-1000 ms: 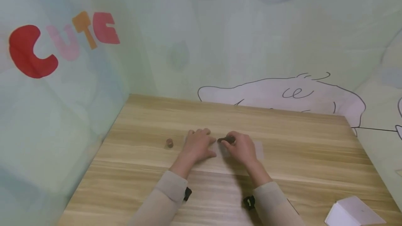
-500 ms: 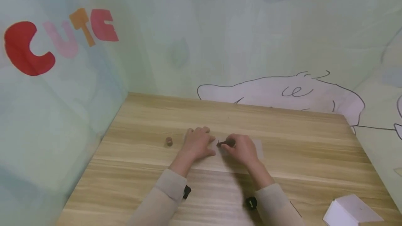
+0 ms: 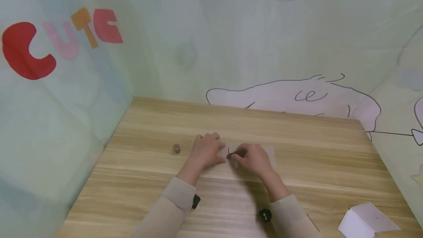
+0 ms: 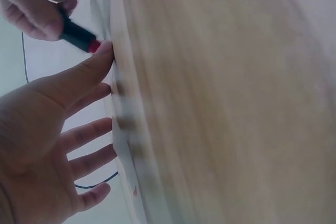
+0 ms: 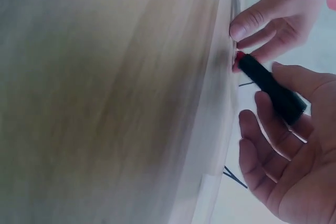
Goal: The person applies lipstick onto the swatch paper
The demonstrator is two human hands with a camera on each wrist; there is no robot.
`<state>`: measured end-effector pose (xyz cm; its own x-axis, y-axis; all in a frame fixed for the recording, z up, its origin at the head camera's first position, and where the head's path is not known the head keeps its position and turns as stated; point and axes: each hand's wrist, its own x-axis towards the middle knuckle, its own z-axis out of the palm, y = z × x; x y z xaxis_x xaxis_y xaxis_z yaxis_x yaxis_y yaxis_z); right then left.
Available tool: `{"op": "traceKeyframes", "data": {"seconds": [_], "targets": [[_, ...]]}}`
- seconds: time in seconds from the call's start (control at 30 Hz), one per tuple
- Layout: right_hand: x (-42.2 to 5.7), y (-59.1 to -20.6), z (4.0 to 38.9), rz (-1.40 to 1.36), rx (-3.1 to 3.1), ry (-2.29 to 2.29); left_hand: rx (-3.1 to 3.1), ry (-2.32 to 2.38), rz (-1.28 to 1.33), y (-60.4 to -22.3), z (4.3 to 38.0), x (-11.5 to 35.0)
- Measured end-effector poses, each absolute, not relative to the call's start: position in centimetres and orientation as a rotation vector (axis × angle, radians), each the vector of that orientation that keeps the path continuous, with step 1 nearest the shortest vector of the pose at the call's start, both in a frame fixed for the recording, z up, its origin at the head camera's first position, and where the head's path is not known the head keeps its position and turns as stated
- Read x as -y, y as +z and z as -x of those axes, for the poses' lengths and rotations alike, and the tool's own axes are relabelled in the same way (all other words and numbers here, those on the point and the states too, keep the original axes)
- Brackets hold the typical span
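Observation:
My right hand [image 3: 256, 160] pinches a dark lipstick [image 5: 270, 87] between thumb and fingers, its red tip angled down at a white paper sheet [image 3: 271, 154]. A short red line [image 3: 228, 150] shows on the sheet just beyond the tip. Fingers spread, my left hand [image 3: 206, 151] rests on the sheet's left part, hiding much of it. In the left wrist view, the lipstick [image 4: 79, 36] has its red end close to the left thumb. A small brownish cylinder, like a cap [image 3: 177, 148], stands on the table left of my left hand.
The wood-grain table [image 3: 158, 120] meets a painted wall at the back and left. A white folded-open box [image 3: 367, 219] sits at the front right. Dark wrist straps [image 3: 265, 215] show below both sleeves.
The lipstick tip has moved slightly toward me over the sheet, and a red line has appeared behind it. My left hand has stayed in place on the paper.

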<state>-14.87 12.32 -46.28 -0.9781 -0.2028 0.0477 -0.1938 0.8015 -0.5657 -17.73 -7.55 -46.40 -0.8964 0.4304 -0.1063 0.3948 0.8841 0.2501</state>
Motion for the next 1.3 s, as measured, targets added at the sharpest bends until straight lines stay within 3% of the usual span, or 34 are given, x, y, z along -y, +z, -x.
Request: {"op": "traceKeyframes", "data": {"seconds": [0.37, 1.3], "targets": [[-14.9, -46.0, 15.0, 0.224, -3.051, -1.189, -2.885, 0.385, -0.677, -46.2, 18.1, 7.0], [-18.5, -45.9, 14.1, 0.029, -3.131, -1.153, -2.893, 0.367, -0.884, -46.9, 18.7, 2.3]]}}
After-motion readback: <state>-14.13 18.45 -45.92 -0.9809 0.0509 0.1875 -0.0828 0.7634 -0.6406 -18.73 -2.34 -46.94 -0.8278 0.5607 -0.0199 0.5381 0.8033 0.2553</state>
